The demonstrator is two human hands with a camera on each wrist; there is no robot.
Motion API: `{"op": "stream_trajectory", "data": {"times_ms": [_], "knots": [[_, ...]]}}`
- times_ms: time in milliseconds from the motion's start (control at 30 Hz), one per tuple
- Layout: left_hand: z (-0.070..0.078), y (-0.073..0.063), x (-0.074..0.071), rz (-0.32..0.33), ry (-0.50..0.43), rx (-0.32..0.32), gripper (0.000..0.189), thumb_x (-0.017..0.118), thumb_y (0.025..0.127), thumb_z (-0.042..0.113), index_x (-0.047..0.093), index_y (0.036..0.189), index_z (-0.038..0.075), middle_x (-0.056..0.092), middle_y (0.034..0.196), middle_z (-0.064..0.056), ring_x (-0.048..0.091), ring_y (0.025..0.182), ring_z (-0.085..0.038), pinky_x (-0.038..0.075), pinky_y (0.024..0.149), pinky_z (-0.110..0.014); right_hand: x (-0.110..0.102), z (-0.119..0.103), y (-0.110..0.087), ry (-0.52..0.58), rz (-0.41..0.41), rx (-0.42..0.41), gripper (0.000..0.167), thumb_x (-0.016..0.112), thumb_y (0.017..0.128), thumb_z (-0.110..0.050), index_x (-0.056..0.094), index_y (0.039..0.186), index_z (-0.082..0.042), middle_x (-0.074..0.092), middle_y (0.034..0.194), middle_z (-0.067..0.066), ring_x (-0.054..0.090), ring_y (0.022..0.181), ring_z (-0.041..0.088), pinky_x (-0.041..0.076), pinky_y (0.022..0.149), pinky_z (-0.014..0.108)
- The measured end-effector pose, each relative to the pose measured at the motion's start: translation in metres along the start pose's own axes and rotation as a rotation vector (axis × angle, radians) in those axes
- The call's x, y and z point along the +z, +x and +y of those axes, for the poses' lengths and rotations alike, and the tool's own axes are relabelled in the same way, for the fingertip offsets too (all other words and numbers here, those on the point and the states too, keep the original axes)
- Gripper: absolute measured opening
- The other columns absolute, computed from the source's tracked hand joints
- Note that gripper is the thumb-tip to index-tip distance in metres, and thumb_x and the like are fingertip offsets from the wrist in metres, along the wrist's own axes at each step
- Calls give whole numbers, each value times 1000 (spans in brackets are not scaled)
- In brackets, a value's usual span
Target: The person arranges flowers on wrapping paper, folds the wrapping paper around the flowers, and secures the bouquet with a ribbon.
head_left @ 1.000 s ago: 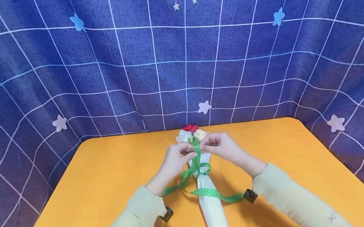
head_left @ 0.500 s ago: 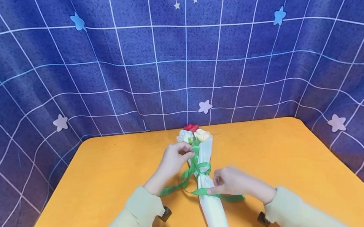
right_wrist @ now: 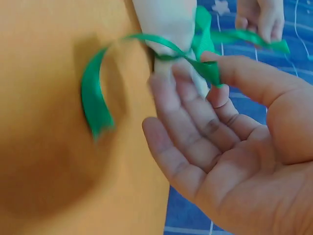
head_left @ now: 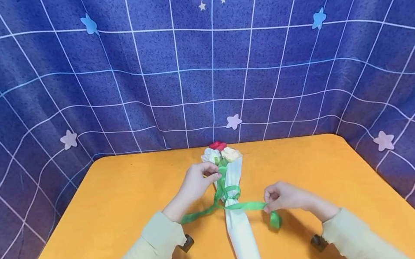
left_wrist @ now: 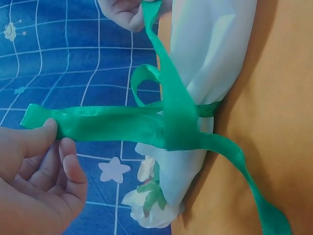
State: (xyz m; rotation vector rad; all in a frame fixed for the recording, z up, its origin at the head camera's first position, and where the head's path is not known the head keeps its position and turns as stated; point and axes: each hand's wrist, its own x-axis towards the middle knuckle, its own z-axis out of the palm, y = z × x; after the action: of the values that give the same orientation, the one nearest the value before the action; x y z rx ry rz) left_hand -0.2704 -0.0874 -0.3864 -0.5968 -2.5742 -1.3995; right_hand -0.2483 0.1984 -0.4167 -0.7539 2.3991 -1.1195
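Note:
A slim bouquet wrapped in white paper (head_left: 241, 234) lies lengthwise on the orange table, with red, white and cream flowers (head_left: 230, 154) at its far end. Green ribbon (head_left: 232, 191) is tied round its middle. My left hand (head_left: 197, 182) pinches a flattened length of this ribbon (left_wrist: 107, 123) between thumb and fingers, near the flowers. To the right of the bouquet, my right hand (head_left: 289, 196) pinches another strand between thumb and forefinger, its other fingers loosely bent. That strand runs nearly taut from the knot, and its loose end (right_wrist: 98, 107) dangles below the hand.
Another ribbon tail (head_left: 197, 215) stretches left from the knot, passing by my left wrist. Behind the orange table (head_left: 131, 174) hangs a blue grid-patterned curtain (head_left: 170, 86) with stars. Dark wrist cameras (head_left: 318, 242) sit under both cuffs.
My right hand has left the ribbon near the flowers, come down to the lower strand, and drawn it out to the right. My left hand stays almost where it was, still pinching ribbon.

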Motion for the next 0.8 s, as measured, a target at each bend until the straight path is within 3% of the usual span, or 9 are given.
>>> {"op": "stream_trajectory", "data": {"times_ms": [400, 800], "knots": [[-2, 1, -1, 13, 0, -21, 4, 71, 82, 8, 70, 86, 8, 69, 82, 0, 59, 76, -11, 50, 72, -27, -52, 24, -22, 10, 103, 31, 19, 69, 84, -15, 60, 87, 1, 49, 67, -3, 46, 59, 5, 44, 55, 23], [-1, 2, -1, 9, -7, -40, 5, 71, 82, 8, 70, 88, 7, 68, 81, -1, 59, 77, -12, 49, 72, -27, -75, 38, -30, -255, 234, 110, 16, 76, 77, -15, 62, 78, -6, 54, 67, -3, 45, 61, 8, 40, 58, 25]]}}
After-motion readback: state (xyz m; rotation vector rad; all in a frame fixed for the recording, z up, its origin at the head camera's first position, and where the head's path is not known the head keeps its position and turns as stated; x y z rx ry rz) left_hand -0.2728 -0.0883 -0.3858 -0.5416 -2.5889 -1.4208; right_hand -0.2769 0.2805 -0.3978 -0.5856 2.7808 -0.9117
